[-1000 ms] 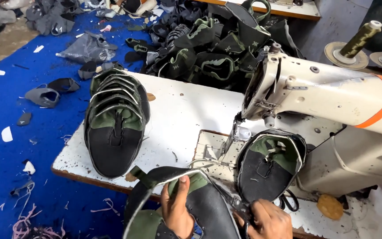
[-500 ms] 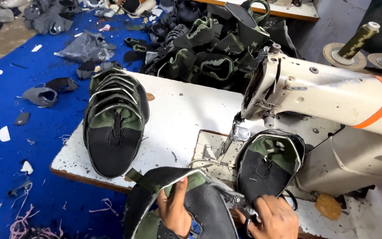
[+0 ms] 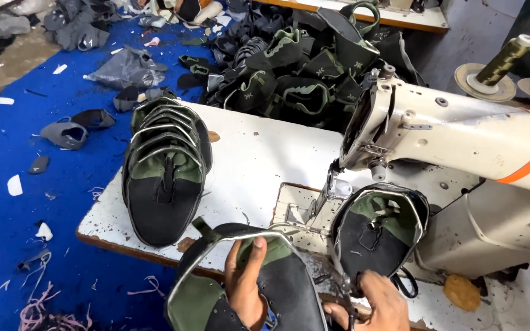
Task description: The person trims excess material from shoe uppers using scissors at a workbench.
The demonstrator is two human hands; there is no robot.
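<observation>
Your left hand [image 3: 248, 283] lies flat on a black and green shoe upper [image 3: 240, 288] at the near edge of the white sewing table [image 3: 259, 159], fingers spread and pressing down on its green tongue area, thumb tucked along the black side; it is open on the piece, not closed around it. The upper sits in front of you, its pale bound edge arching up toward the needle plate [image 3: 295, 211], overhanging the table edge. Your right hand [image 3: 375, 303] is low at the frame's bottom, curled around a thin dark tool or thread snip [image 3: 346, 294]; you cannot tell exactly what it is, since only a sliver shows. Just above that hand a second black and green upper [image 3: 378, 230] hangs at the sewing machine [image 3: 461, 141], beside the needle. To your left on the table rests a neat stack of finished uppers [image 3: 165, 165], nested one over another. Behind the table a loose heap of more uppers [image 3: 289, 67] is piled. A spool of olive thread [image 3: 503, 60] stands on its stand at far right, and scraps litter the blue floor [image 3: 44, 184].
</observation>
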